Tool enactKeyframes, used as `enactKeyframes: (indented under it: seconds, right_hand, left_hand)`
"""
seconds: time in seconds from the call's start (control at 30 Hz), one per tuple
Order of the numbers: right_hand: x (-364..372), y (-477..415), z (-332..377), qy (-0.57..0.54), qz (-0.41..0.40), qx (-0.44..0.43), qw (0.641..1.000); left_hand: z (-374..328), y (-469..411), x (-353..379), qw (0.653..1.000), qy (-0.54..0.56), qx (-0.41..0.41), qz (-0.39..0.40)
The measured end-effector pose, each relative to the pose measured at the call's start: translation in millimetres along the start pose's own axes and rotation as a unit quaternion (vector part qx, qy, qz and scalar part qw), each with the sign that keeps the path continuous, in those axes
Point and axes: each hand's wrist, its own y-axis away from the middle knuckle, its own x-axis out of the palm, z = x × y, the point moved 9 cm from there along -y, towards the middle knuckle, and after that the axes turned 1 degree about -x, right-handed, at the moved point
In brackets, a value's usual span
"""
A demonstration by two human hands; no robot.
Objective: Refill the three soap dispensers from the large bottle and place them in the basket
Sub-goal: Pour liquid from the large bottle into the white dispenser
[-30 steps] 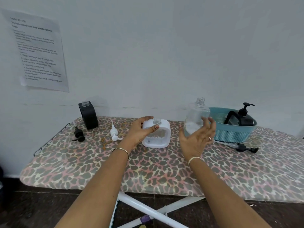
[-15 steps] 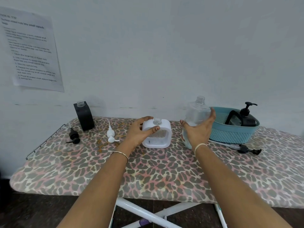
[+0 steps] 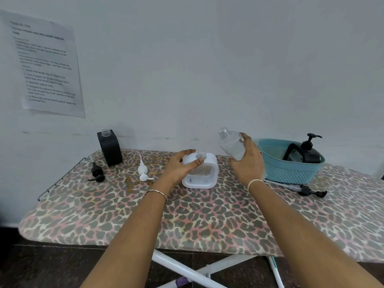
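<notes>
On the leopard-print padded board (image 3: 207,215), the white square plastic soap dispenser (image 3: 204,177) is gripped round its top by the curled left hand (image 3: 180,167). Just right of that dispenser, the large clear plastic bottle (image 3: 231,145) is clasped by the right hand (image 3: 248,163), with its uncapped mouth tilted toward the dispenser. Further right, a black pump dispenser (image 3: 305,154) is held in the teal mesh basket (image 3: 291,173). Left and behind, a black square dispenser (image 3: 110,148) is stood uncapped.

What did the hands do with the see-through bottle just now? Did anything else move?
The right hand grabbed the clear bottle, lifted it and tipped its neck toward the white dispenser. The left hand stayed on that dispenser; the basket stayed put.
</notes>
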Motion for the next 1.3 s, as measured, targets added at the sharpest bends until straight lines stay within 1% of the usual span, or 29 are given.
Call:
enactKeyframes:
  seconds: [0.17, 0.43, 0.8, 1.3]
  right_hand:
    - [0, 2, 16, 0.096, 0.013, -0.068, 0.993]
    - [-2, 7, 25, 0.196, 0.036, -0.117, 0.973]
    - [1, 9, 38, 0.255, 0.066, -0.155, 0.952]
    - [6, 3, 42, 0.287, 0.077, -0.183, 0.937]
  left_hand:
    - [1, -2, 0, 1.000, -0.008, -0.009, -0.011]
    - [6, -5, -1, 1.000, -0.009, -0.012, -0.024]
    - [6, -5, -1, 0.999, -0.014, -0.017, -0.034]
    - [5, -8, -2, 0.999, -0.025, -0.015, -0.036]
